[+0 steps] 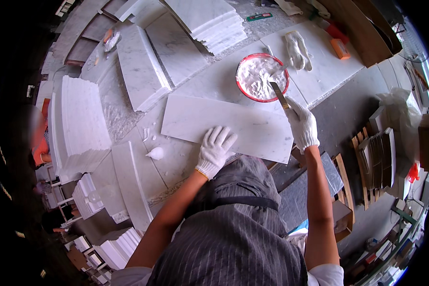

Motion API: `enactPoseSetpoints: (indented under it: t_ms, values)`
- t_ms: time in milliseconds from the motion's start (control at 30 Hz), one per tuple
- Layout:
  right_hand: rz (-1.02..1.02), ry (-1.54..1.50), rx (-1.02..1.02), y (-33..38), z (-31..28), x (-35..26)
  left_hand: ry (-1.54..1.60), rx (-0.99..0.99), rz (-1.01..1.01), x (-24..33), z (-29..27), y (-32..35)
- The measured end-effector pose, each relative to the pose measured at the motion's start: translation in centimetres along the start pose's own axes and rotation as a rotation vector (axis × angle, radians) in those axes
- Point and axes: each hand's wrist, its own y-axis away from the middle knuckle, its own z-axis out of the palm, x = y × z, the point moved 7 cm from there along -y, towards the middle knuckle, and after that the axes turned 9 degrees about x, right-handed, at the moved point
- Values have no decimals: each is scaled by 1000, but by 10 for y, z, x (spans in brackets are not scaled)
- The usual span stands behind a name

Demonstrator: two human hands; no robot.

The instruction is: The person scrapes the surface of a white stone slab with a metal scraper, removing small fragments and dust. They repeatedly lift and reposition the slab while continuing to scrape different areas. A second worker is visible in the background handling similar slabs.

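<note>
The red-rimmed basin of white paste (261,77) sits just beyond the far edge of the marble slab (224,125), whose long axis runs left to right. The right hand (301,125), nearer the basin, grips a putty knife (280,94), blade angled into the paste. The left hand (215,148) lies flat, fingers spread, on the slab's near edge

Both forearms bare, entering from lower edge. Left hand (215,150), white-gloved, at frame centre: palm down, fingers (222,137) spread flat. Right hand (301,125), gloved, right of centre: arm extended, fingers apparently curled closed; grip partly hidden.
</note>
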Motion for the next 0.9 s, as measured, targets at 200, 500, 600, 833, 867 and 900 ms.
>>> enactPoseSetpoints:
  t_ms: [200, 500, 600, 833, 867, 900]
  values:
    - [-132, 157, -77, -20, 15, -12, -13, 11, -30, 2, -1, 2]
    - [-136, 130, -130, -34, 31, -10, 0, 9, -46, 2, -1, 3]
    - [-51, 67, -159, -37, 34, -2, 1, 2, -48, 2, -2, 2]
    - [23, -15, -167, -36, 38, 11, -3, -6, -52, 3, -2, 2]
    - [31, -30, -161, -35, 38, 12, -1, -1, -51, 2, -1, 2]
    - [38, -29, -168, -35, 38, 13, 2, 4, -50, 2, -1, 3]
